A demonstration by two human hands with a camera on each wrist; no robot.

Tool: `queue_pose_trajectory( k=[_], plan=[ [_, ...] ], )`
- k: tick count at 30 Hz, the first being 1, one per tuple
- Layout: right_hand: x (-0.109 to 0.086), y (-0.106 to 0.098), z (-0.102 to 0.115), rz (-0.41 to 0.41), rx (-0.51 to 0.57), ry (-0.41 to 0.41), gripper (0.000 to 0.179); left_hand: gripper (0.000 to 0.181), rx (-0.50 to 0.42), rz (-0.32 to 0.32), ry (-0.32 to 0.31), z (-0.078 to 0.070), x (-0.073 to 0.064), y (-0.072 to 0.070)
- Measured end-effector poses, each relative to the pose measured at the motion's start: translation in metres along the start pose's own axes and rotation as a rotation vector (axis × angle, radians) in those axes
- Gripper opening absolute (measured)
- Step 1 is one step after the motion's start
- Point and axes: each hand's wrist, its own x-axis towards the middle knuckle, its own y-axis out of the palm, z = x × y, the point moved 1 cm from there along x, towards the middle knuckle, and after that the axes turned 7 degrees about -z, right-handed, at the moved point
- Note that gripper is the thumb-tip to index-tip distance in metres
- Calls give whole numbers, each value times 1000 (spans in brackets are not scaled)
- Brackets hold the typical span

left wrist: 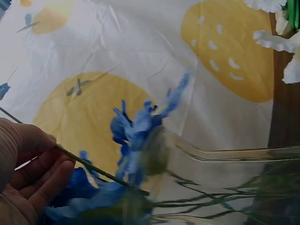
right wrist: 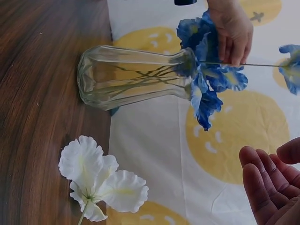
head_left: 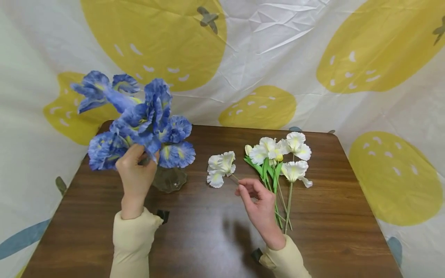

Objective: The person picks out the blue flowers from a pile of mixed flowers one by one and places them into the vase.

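In the head view, my left hand point(head_left: 137, 170) is among the blue flowers point(head_left: 135, 119) above a clear glass vase point(head_left: 169, 180). It pinches a thin green stem point(left wrist: 89, 165) between thumb and fingers; the stem's lower end is at the vase mouth. At the top of that stem is a blue artificial iris point(right wrist: 291, 70), seen in the right wrist view. My right hand point(head_left: 259, 204) hovers over the table, fingers loosely bent and nothing between them. Close by lies a white iris point(head_left: 221, 168), its stem partly hidden behind the right fingertips in the head view.
Several white irises point(head_left: 294, 170) with green stems and leaves lie on the right of the brown wooden table point(head_left: 194, 239). Pale buds point(head_left: 248, 150) lie among them. A white cloth with yellow fruit prints point(head_left: 257, 108) hangs behind the table.
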Motion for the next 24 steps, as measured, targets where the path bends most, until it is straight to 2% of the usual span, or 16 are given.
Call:
queue_pose_trajectory(
  k=[7, 12, 15, 19, 24],
  plan=[
    [-1, 0, -1, -5, 2, 5, 14, 16, -10, 51, -80, 8, -9, 1],
    [-2, 0, -1, 0, 6, 12, 12, 18, 14, 44, -131, 11, -14, 1],
    [-1, 0, 1, 6, -3, 21, 12, 8, 48, 27, -112, 13, -16, 1],
    [4, 0, 15, 14, -16, 40, 12, 4, 105, 9, -57, 15, -19, 2],
    [8, -1, 30, 33, -22, 67, 10, 8, 113, 7, -67, 16, -25, 3]
  ],
)
